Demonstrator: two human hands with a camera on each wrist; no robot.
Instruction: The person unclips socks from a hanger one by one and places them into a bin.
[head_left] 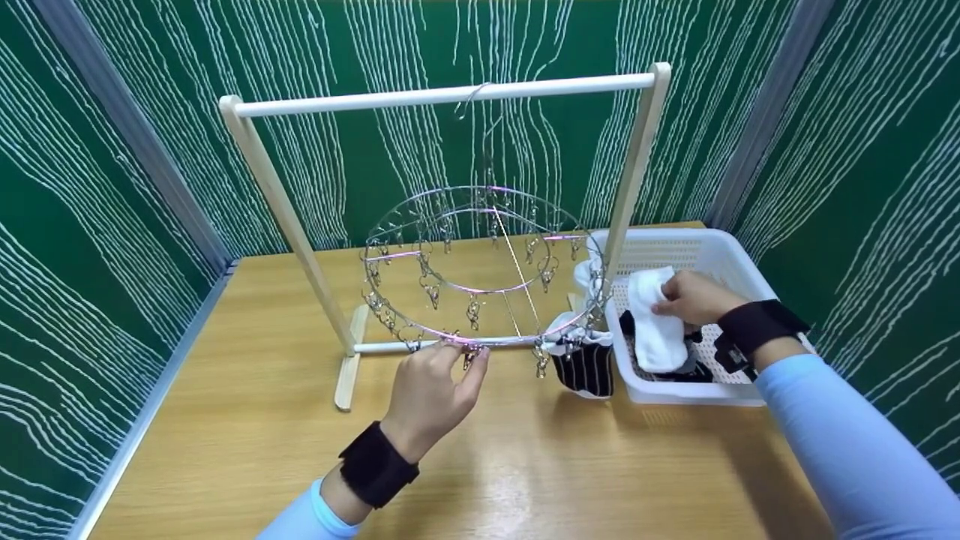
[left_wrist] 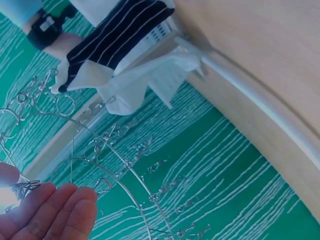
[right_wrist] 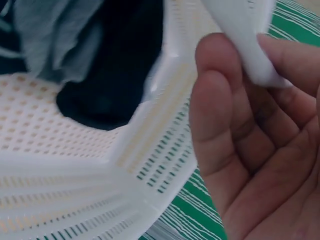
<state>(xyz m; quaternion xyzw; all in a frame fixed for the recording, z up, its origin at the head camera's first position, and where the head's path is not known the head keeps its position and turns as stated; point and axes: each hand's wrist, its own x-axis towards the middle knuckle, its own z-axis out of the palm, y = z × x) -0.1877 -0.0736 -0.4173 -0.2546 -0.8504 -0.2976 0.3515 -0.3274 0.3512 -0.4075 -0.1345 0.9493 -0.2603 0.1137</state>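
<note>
A round metal clip hanger [head_left: 480,291] with pink sections hangs by its hook. At its front edge my left hand [head_left: 431,390] pinches a metal clip [left_wrist: 26,189] between thumb and fingers. My right hand [head_left: 697,300] grips the end of a white sock [head_left: 657,334] over the white basket [head_left: 690,393]; the right wrist view shows the sock's end [right_wrist: 250,47] between thumb and fingers. A black-and-white striped sock [head_left: 589,371] hangs from the hanger's right side. Behind it hangs a white item [left_wrist: 125,97], partly hidden.
A wooden rack with a white top bar [head_left: 360,102] stands on the table [head_left: 225,420]. Black [right_wrist: 120,65] and grey [right_wrist: 60,40] cloth items lie in the basket, right of the rack. Green walls with white lines [head_left: 300,150] surround the table.
</note>
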